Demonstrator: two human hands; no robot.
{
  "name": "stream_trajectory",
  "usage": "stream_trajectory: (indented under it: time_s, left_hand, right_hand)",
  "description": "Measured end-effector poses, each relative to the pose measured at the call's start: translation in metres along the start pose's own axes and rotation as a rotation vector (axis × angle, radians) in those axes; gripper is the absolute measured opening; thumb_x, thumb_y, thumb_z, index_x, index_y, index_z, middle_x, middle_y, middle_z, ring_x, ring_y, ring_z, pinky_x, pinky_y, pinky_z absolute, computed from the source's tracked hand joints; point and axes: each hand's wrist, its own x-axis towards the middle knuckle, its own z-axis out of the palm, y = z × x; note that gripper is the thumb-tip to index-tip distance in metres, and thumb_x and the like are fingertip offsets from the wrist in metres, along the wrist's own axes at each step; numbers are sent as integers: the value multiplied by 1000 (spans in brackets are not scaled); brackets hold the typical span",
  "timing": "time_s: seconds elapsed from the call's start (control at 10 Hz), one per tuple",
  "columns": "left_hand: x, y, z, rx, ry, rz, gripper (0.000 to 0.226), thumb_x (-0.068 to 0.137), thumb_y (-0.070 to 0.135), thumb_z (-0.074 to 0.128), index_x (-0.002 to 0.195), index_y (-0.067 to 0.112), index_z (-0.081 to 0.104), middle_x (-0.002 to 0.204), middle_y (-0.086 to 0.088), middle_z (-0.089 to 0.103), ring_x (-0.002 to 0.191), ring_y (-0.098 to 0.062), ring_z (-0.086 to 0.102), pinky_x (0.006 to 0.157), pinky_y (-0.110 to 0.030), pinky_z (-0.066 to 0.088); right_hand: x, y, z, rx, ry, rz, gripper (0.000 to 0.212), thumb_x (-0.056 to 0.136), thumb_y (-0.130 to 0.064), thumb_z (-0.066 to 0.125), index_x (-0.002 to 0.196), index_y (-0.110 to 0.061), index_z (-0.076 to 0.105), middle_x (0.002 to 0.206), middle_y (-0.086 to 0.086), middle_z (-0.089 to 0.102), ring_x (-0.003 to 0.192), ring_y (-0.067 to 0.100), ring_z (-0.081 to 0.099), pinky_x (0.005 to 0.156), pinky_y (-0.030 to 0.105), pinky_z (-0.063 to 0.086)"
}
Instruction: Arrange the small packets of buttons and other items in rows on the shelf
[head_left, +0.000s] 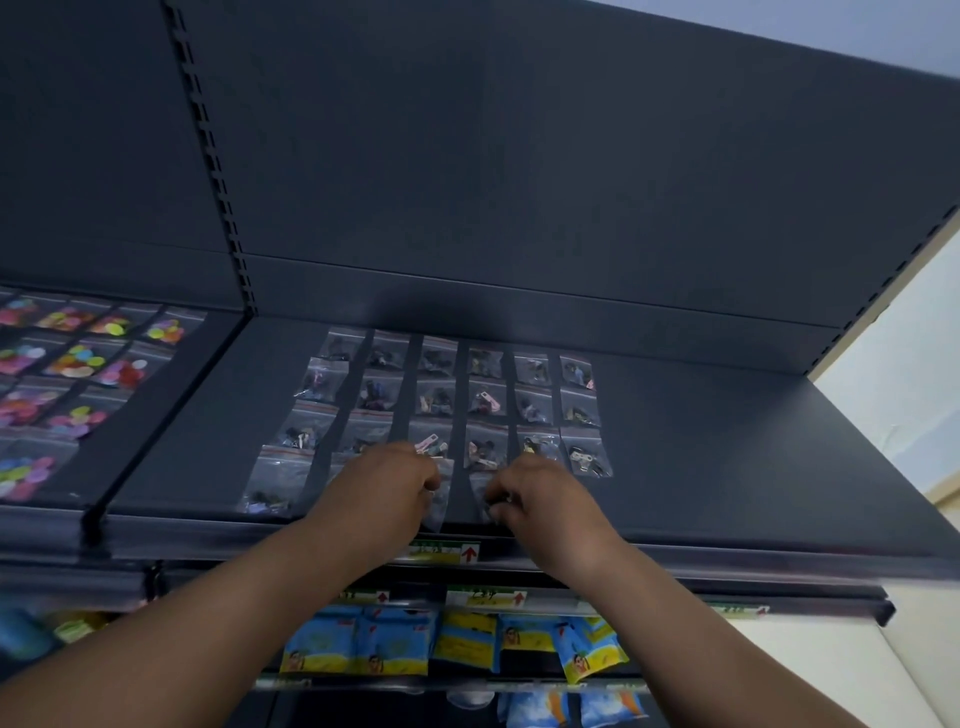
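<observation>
Packets (485, 399) lie flat on the shelf (701, 441), long axes pointing backward.

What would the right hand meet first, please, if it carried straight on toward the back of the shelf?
Probably the clear packet just beyond the right hand, in the grid's third row; depth is hard to judge.
</observation>
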Motion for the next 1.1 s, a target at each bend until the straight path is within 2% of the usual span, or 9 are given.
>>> stream_trajectory:
  time_s: [0.3, 0.5, 0.6, 0.8, 1.0, 1.1]
  left_hand:
    - [2, -2, 3, 4, -30, -9, 19, 91, 31, 59, 105, 23, 67, 108, 3, 55, 100, -15, 53, 82, -26, 43]
    - [4, -5, 0, -16, 25, 24, 25, 93, 27, 56, 116, 24, 65, 112, 0, 55, 104, -15, 52, 83, -23, 42]
    - [7, -7, 4, 18, 25, 48, 25, 93, 25, 55, 116, 25, 66, 111, -1, 57, 107, -17, 50, 87, -25, 44]
    - [9, -11, 10, 84, -50, 33, 21, 92, 22, 54, 109, 22, 68, 108, -1, 55, 103, -19, 52, 86, -34, 49]
    - [13, -10, 9, 79, -59, 25, 20, 92, 24, 54, 108, 22, 68, 106, -1, 55, 102, -19, 51, 87, -36, 49]
    - [12, -9, 8, 86, -43, 25, 21, 92, 26, 54, 108, 20, 66, 106, -2, 55, 103, -20, 52, 85, -32, 47]
  right_hand:
    - [4, -2, 5, 65, -16, 8, 17, 88, -24, 62, 104, -18, 68, 105, 1, 55, 99, 17, 54, 82, 23, 42]
    - [4, 1, 2, 85, 34, 23, 19, 92, -16, 56, 106, -18, 69, 109, 0, 55, 99, 16, 56, 80, 17, 40]
    - [8, 1, 1, 44, -5, 21, 23, 92, -16, 56, 113, -18, 67, 115, 1, 54, 104, 18, 55, 83, 18, 40]
    - [8, 1, 2, 47, -50, 16, 23, 92, -18, 58, 112, -19, 67, 116, 3, 55, 107, 18, 54, 86, 17, 38]
    - [7, 2, 2, 64, -63, 15, 22, 92, -19, 57, 112, -19, 67, 116, 3, 55, 106, 19, 54, 87, 21, 41]
    - [7, 1, 0, 112, -50, 65, 24, 92, -22, 56, 114, -19, 65, 117, 3, 54, 106, 20, 55, 88, 24, 42]
